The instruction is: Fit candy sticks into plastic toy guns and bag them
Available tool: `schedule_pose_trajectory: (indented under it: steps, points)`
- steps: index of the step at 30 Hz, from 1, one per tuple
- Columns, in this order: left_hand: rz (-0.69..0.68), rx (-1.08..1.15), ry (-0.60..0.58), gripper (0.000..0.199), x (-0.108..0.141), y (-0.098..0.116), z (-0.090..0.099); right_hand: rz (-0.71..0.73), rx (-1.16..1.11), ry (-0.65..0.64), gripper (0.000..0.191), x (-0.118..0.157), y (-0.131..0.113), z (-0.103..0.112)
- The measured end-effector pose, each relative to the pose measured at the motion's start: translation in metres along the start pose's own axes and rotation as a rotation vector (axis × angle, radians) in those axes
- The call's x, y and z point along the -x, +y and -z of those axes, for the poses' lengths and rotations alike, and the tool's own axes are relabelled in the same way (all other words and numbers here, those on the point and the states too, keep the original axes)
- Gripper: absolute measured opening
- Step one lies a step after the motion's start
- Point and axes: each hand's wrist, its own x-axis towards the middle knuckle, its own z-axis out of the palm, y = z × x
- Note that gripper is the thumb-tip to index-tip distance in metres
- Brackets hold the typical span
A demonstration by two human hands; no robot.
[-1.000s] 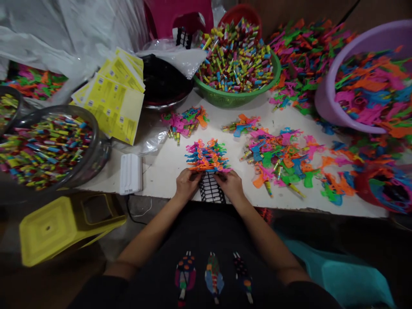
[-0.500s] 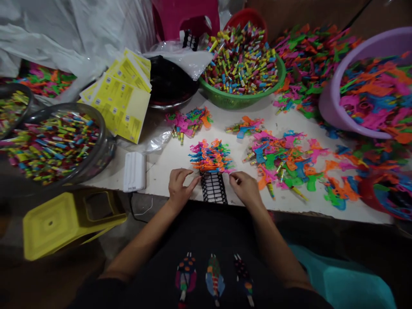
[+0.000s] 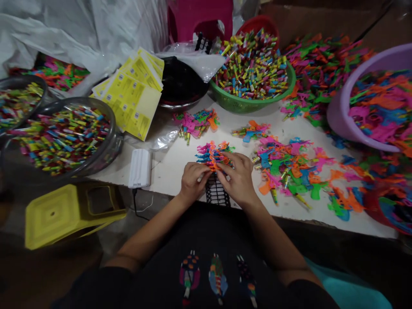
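Left hand: I see the left hand (image 3: 193,180) with thumb and forefinger brought close together at the near edge of the row; whether they pinch a piece, I cannot tell.
Right hand: I have the right hand (image 3: 238,178) with fingers reaching over the row's right side, thumb at its near edge; its grip is hidden from me.
Row of toy pistols: the row of toy pistols (image 3: 206,150) stands packed just beyond and between both hands.
Black rack: the black rack (image 3: 217,195) lies between the wrists, below the row.
Loose pile: the loose pile of toy pistols (image 3: 298,161) spreads right of the right hand.
White device: I find the white device (image 3: 139,168) left of the left hand.
Green basket: the green basket (image 3: 238,104), full of small tubes (image 3: 252,71), sits well beyond the right hand.
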Motion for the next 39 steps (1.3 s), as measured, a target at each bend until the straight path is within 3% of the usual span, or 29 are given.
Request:
schedule_pose_trajectory:
  steps: [6,12,18,20,23,26,29,32,34,36,39]
  points:
    - [0.022,0.035,0.047,0.010,-0.001,0.001,0.000,0.014,0.008,0.018,0.014,0.000,-0.001,-0.001]
    - [0.082,0.056,-0.036,0.006,0.000,0.000,0.000,0.053,0.015,0.026,0.013,0.001,0.003,-0.001]
    - [0.026,-0.002,-0.029,0.008,-0.004,-0.002,0.002,0.049,-0.055,0.027,0.014,0.001,0.004,0.005]
    - [0.034,-0.029,-0.017,0.010,-0.005,-0.003,0.002,-0.032,-0.078,0.109,0.018,0.002,0.017,0.007]
    - [0.043,-0.065,0.041,0.019,-0.004,-0.003,0.002,-0.352,0.020,0.230,0.027,0.006,0.052,0.003]
    - [0.018,-0.106,0.149,0.034,-0.002,-0.004,-0.001,-0.632,0.243,0.085,0.036,0.014,0.089,-0.011]
    - [0.022,-0.159,0.173,0.040,-0.001,-0.007,-0.005,-0.698,0.391,-0.116,0.037,0.019,0.107,-0.027]
    - [0.053,-0.155,0.179,0.036,0.002,-0.006,-0.003,-0.736,0.327,-0.155,0.030,0.019,0.108,-0.034]
    - [0.059,-0.077,0.131,0.026,0.007,-0.001,0.003,-0.794,0.131,-0.038,0.034,0.021,0.102,-0.031]
    - [0.058,0.060,-0.007,0.015,0.012,0.009,0.009,-0.804,-0.136,0.206,0.041,0.027,0.090,-0.025]
    - [0.130,0.276,-0.210,0.014,0.018,0.028,0.012,-0.671,-0.426,0.569,0.038,0.044,0.056,-0.015]
